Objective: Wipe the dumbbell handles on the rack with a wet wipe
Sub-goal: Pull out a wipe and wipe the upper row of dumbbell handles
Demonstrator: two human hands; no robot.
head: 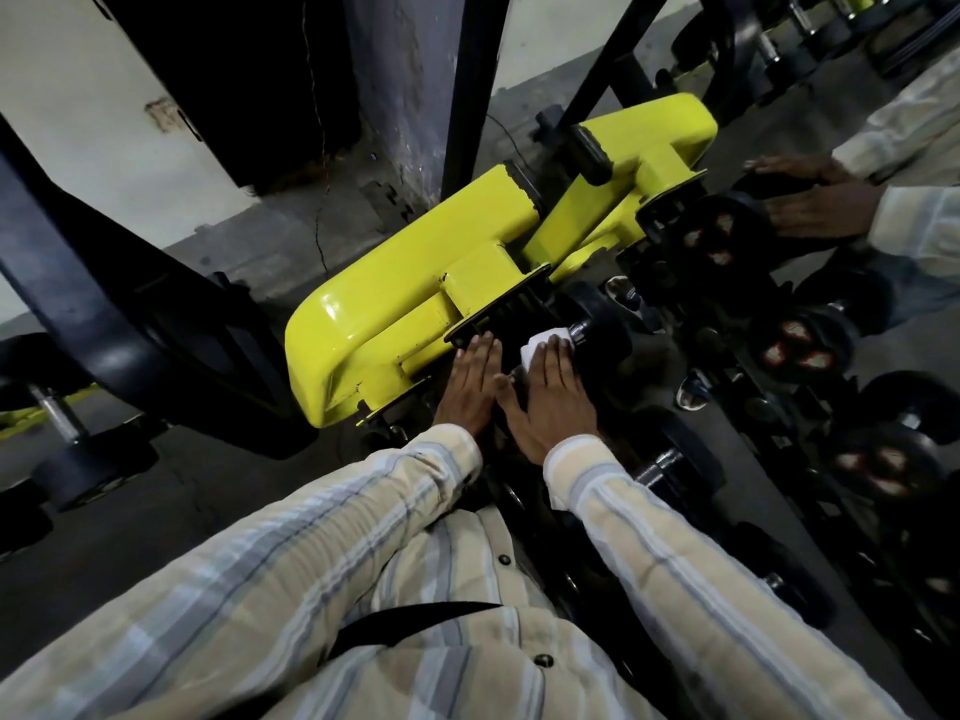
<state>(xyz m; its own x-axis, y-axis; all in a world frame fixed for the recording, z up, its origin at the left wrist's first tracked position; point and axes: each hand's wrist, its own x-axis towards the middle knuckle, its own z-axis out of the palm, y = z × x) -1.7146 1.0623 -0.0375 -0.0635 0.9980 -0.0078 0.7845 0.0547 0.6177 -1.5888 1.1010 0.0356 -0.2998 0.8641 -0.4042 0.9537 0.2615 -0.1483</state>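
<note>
A white wet wipe [540,344] is wrapped over a chrome dumbbell handle [577,332] on the black rack [769,418]. My right hand [550,397] lies over the wipe and handle, fingers pressed down on it. To its left, my left hand [470,387] rests flat on the black end weight of the same dumbbell, fingers straight and together, holding nothing. Another chrome handle [657,467] shows lower on the rack, right of my right wrist.
A yellow machine frame [415,304] sits just beyond my hands. A mirror at the right reflects a hand [810,200] and dumbbell ends [795,345]. A loose dumbbell [67,439] lies on the floor at the left. Black uprights [472,85] stand behind.
</note>
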